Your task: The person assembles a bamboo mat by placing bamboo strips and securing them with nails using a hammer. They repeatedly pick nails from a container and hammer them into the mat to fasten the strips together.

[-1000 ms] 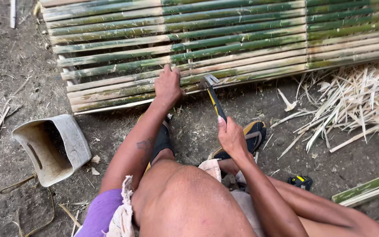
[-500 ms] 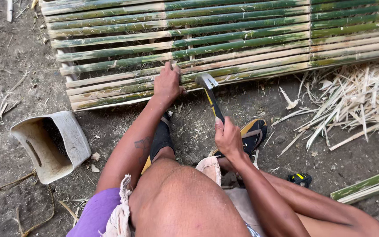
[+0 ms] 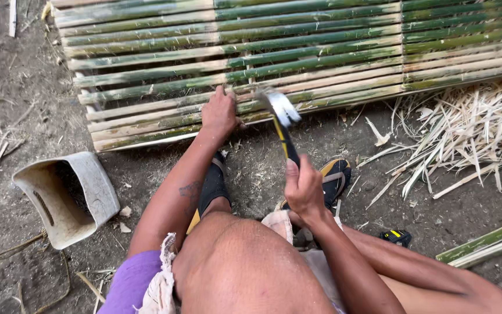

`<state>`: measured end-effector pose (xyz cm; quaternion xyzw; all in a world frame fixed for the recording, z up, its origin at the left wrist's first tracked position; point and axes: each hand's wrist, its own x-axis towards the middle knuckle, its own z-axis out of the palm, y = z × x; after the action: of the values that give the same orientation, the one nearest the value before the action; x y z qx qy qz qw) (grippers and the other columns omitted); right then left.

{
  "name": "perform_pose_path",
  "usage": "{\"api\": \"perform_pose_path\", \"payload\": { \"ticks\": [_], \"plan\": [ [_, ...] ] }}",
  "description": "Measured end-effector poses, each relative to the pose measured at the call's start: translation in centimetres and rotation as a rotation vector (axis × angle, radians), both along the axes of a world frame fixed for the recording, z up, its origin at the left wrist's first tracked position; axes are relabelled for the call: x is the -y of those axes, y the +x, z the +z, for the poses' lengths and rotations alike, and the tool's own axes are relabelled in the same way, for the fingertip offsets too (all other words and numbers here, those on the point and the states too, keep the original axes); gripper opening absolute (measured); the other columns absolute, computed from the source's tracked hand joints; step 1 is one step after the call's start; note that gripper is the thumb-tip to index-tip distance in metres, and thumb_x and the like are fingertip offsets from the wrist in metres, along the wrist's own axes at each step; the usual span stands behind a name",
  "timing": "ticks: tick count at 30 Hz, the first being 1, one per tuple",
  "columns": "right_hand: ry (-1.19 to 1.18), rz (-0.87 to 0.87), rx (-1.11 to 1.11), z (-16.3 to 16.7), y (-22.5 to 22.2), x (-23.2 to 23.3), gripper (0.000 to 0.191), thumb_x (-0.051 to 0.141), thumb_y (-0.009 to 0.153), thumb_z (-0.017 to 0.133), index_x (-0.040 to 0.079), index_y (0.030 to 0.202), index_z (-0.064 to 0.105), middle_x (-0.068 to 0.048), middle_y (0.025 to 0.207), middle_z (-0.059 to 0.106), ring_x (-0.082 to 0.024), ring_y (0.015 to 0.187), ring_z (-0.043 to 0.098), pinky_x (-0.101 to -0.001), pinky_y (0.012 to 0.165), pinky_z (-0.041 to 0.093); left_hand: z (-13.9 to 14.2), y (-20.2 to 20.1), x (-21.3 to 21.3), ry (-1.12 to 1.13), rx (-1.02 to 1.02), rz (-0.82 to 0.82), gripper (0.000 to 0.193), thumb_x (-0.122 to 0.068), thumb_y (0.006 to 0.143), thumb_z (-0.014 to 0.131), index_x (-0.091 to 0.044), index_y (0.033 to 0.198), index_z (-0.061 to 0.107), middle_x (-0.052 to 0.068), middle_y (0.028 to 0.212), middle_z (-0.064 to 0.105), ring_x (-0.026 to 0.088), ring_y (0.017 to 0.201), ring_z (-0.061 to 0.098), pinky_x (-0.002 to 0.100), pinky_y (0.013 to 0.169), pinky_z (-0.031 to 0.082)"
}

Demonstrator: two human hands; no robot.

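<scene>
Hammer [image 3: 283,125] first: the right hand [image 3: 304,189] is wrapped tight around its handle, head raised and blurred just over the near edge of the bamboo slat panel [image 3: 321,52]. Handle runs from the hand away toward the panel. Left hand [image 3: 220,113] is flat, pressing down on the near slats, just left of the hammer head. Slats run crosswise.

Bamboo panel [image 3: 321,52], shavings [image 3: 466,139] on dirt ground [image 3: 18,104]
</scene>
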<state>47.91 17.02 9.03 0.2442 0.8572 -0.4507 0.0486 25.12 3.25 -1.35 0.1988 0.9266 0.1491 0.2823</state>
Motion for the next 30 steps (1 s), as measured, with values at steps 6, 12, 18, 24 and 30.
{"api": "perform_pose_path", "payload": {
  "ticks": [6, 12, 18, 24, 30],
  "plan": [
    [0.147, 0.080, 0.238, -2.2, 0.7, -0.2, 0.039, 0.036, 0.111, 0.039, 0.004, 0.097, 0.056, -0.003, 0.059, 0.052, -0.019, 0.042, 0.049, -0.0357, 0.037, 0.040, 0.5, -0.4, -0.3, -0.110, 0.092, -0.031, 0.069, -0.038, 0.064, 0.096, -0.004, 0.113, 0.063, 0.013, 0.124, 0.049, 0.030, 0.110, 0.062, 0.043, 0.090, 0.056],
    [0.031, -0.012, -0.165, -4.3, 2.3, -2.2, 0.045, 0.040, 0.102, 0.039, 0.000, 0.109, 0.056, -0.012, 0.061, 0.060, -0.025, 0.048, 0.063, -0.0387, 0.042, 0.050, 0.7, -0.6, -0.4, -0.124, 0.090, -0.042, 0.065, -0.041, 0.070, 0.092, -0.003, 0.116, 0.065, 0.014, 0.126, 0.050, 0.028, 0.110, 0.064, 0.041, 0.087, 0.059],
    [0.271, 0.108, 0.238, -4.2, 1.0, -4.1, 0.041, 0.039, 0.105, 0.048, 0.000, 0.103, 0.061, -0.024, 0.074, 0.068, -0.051, 0.075, 0.066, -0.0583, 0.065, 0.049, 0.5, -0.9, -0.4, -0.078, 0.043, -0.035, 0.066, -0.041, 0.063, 0.097, -0.008, 0.113, 0.068, 0.013, 0.127, 0.050, 0.031, 0.114, 0.060, 0.045, 0.092, 0.053],
    [0.141, 0.119, 0.371, -3.7, 0.2, -4.5, 0.036, 0.035, 0.101, 0.044, 0.002, 0.109, 0.055, -0.022, 0.065, 0.065, -0.049, 0.064, 0.069, -0.0554, 0.060, 0.052, 0.4, -0.8, 0.2, -0.045, 0.033, -0.032, 0.070, -0.039, 0.060, 0.098, -0.008, 0.116, 0.067, 0.013, 0.121, 0.054, 0.032, 0.116, 0.060, 0.047, 0.093, 0.051],
    [0.207, 0.153, -0.242, -4.4, 0.4, -4.5, 0.038, 0.033, 0.106, 0.046, -0.003, 0.107, 0.056, -0.028, 0.071, 0.062, -0.054, 0.071, 0.063, -0.0549, 0.059, 0.049, -0.2, -0.4, 0.6, 0.026, -0.023, -0.004, 0.074, -0.038, 0.056, 0.098, -0.008, 0.117, 0.066, 0.012, 0.121, 0.054, 0.033, 0.118, 0.058, 0.049, 0.094, 0.046]
  ]
}}
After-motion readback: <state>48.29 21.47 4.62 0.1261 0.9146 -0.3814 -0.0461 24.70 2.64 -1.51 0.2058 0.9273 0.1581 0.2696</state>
